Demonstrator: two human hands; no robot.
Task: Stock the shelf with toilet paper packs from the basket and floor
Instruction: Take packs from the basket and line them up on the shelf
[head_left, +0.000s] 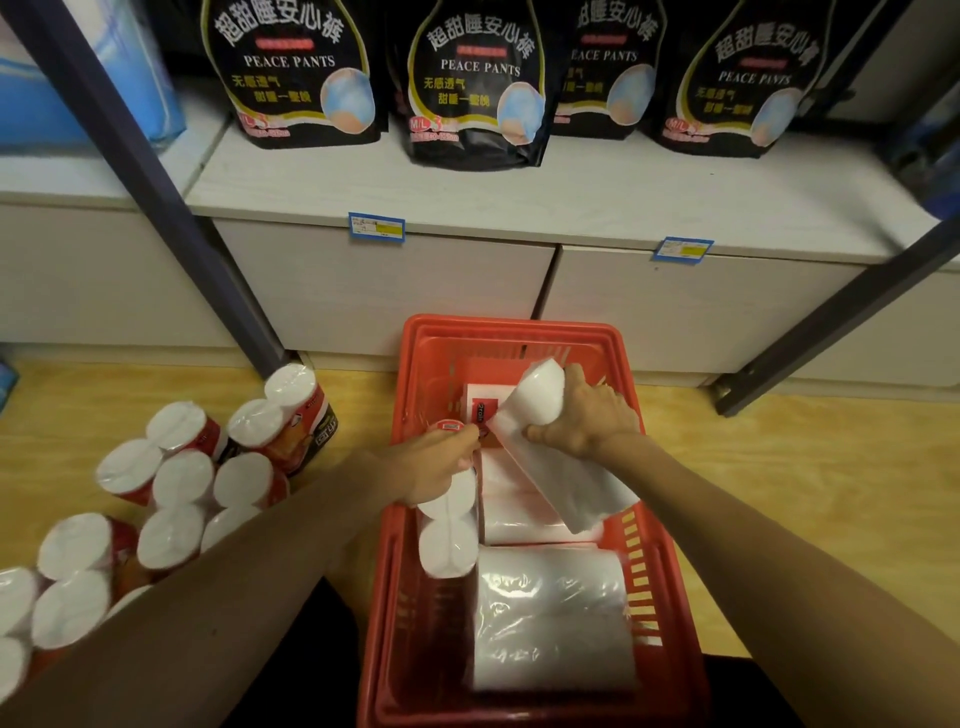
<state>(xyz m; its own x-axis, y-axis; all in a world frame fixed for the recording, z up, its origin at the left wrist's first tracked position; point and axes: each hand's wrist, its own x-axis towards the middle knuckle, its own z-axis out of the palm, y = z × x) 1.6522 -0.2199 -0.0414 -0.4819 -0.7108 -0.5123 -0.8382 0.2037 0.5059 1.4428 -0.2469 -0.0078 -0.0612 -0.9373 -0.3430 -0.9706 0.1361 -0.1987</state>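
Note:
A red plastic basket (613, 343) stands on the floor before the shelf and holds several white toilet paper packs. My left hand (439, 462) grips a two-roll pack (448, 540) standing along the basket's left wall. My right hand (589, 415) is closed around a long white pack (545, 441), tilted with its far end raised above the others. A larger clear-wrapped pack (553, 618) lies at the basket's near end. On the floor to the left sit several red-and-white wrapped packs (182, 483).
The white shelf (519, 197) carries black "Peace Pants" bags (472, 93) along its back, with bare surface in front. Blue price tags (376, 227) hang on its edge. Dark slanted frame posts (156, 182) flank it. A blue package (78, 93) stands far left.

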